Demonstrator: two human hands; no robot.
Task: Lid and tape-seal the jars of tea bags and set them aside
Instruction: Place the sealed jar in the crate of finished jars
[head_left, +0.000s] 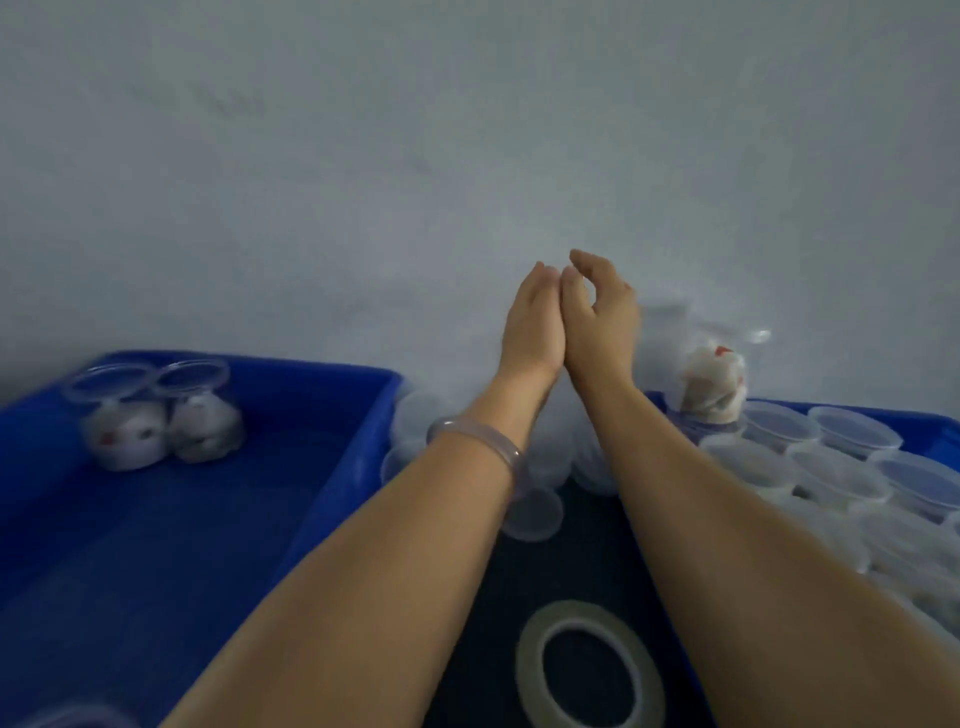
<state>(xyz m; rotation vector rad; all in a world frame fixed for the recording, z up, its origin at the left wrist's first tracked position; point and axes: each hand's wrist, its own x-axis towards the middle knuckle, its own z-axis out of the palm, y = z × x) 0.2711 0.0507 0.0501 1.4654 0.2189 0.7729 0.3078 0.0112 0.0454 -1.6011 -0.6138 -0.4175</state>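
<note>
Nearest to me, a roll of clear tape (587, 614) lies flat on the dark work surface (582, 561) between my forearms, untouched. To my left stands a blue tray (332, 499); its near end is cut off by the frame edge. A clear bracelet (478, 434) circles my left wrist, and loose clear lids (535, 514) lie on the surface just under it. In the tray's far left corner two jars of tea bags (124, 421) stand upright and touching, lids on, well to the left of my fingers. On my right a second blue tray (930, 422) carries packed clear containers (852, 441); blur prevents telling lids from jars there. A third jar of tea bags (714, 387) stands at that tray's far end, near my right wrist and apart from it. Beyond, my left hand (532, 322) and right hand (605, 317) are raised side by side, edges touching: left fingers straight and together, right fingers loosely curved, neither holding anything. Behind them rises a plain pale wall (467, 130). Tape on the jars cannot be made out.
</note>
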